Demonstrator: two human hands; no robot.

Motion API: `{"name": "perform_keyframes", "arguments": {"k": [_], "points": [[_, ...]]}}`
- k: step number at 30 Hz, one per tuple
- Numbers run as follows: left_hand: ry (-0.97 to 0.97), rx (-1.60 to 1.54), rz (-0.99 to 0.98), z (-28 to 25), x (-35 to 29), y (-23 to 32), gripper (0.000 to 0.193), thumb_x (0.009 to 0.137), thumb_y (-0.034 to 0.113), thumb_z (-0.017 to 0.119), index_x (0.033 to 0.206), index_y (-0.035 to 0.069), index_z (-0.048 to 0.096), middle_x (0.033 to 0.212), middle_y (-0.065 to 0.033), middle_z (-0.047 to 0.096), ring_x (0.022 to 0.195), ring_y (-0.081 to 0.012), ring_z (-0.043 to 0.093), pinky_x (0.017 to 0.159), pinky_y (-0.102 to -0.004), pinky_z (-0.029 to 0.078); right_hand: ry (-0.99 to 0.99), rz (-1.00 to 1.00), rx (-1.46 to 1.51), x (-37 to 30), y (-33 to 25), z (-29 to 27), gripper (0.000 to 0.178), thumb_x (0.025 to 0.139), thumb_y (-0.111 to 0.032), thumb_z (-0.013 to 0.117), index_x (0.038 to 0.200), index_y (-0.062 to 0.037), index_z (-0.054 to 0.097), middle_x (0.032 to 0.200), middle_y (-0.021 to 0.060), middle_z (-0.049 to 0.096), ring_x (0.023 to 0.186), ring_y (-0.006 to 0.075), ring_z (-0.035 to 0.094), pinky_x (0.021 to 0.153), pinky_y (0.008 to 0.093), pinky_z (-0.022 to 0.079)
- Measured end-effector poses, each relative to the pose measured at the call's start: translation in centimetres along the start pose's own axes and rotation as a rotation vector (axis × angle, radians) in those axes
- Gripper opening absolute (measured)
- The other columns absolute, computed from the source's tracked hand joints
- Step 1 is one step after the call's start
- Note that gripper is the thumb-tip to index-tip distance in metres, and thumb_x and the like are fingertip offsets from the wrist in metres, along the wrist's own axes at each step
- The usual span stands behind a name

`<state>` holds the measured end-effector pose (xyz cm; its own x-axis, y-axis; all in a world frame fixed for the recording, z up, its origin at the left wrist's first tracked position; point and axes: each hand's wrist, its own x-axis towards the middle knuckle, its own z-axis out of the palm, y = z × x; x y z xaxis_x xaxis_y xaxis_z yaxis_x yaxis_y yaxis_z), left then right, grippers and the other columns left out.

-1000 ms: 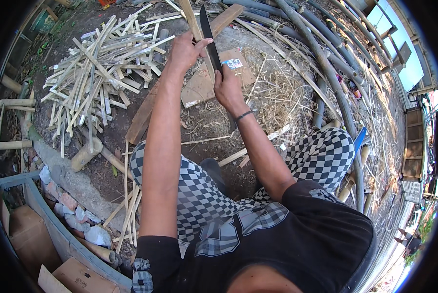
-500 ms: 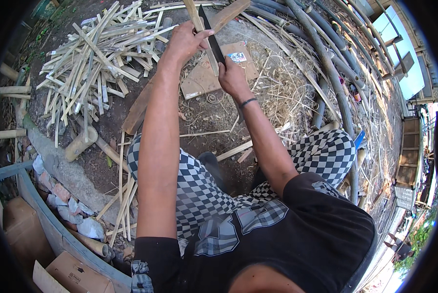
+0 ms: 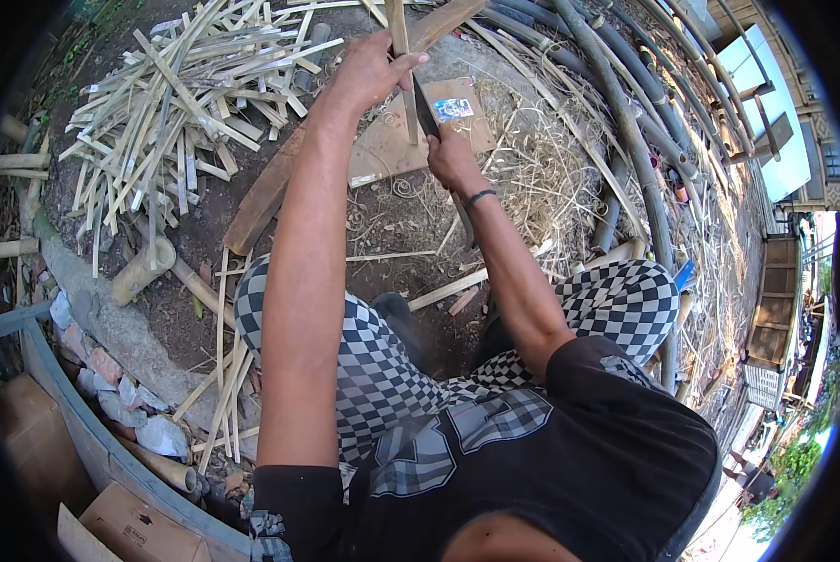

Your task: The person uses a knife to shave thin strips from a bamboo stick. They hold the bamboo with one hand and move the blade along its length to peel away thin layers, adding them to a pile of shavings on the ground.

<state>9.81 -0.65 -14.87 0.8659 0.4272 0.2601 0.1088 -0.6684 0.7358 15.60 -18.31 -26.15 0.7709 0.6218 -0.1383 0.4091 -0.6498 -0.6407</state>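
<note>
My left hand [image 3: 368, 73] is closed round a pale bamboo strip [image 3: 398, 28], which points away from me, its lower end below my thumb. In my right hand [image 3: 455, 161] is a long dark-bladed knife [image 3: 426, 110]; its handle runs back under my wrist. The blade slants up and left, and its far part passes behind or against the strip near my left thumb. Exactly where the edge meets the strip I cannot tell. Beneath both hands lies a flat brown board [image 3: 382, 150] with a colourful printed patch, beside curled bamboo shavings [image 3: 537, 178].
A heap of split bamboo strips [image 3: 171, 112] lies at the far left. A wooden plank [image 3: 262, 201] rests beside my left forearm. Long bamboo poles [image 3: 626, 112] stretch along the right. Cardboard boxes [image 3: 134, 529] and a blue-grey wooden edge [image 3: 111, 459] stand at the near left.
My left hand has shifted slightly right with the strip, which now stands more upright. The knife has moved a little nearer to me, and its far part is now hidden by the strip and hand.
</note>
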Motion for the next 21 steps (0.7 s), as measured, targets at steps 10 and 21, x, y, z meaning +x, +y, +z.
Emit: {"name": "perform_keyframes", "arguments": {"k": [10,21], "points": [[0.003,-0.091,-0.048,-0.2,0.3,0.1,0.050,0.089,0.045,0.069,0.106,-0.002,0.066,0.071,-0.0150,0.071,0.074,-0.0262,0.073,0.079,-0.0399,0.055,0.051,0.050,-0.055,-0.1,0.6,0.8,0.026,0.095,-0.018,0.053,0.106,0.0051,0.057,0.092,0.0371,0.063,0.094,0.0524,0.061,0.085,0.0573,0.048],[0.053,-0.069,-0.148,-0.3,-0.1,-1.5,0.061,0.091,0.043,0.066,0.126,-0.006,0.058,0.072,-0.0148,0.072,0.079,-0.0231,0.074,0.083,-0.0364,0.053,0.127,-0.033,-0.047,0.6,-0.8,2.8,0.022,0.095,-0.019,0.054,0.098,0.0027,0.056,0.090,0.0333,0.063,0.088,0.0521,0.061,0.079,0.0575,0.047]]}}
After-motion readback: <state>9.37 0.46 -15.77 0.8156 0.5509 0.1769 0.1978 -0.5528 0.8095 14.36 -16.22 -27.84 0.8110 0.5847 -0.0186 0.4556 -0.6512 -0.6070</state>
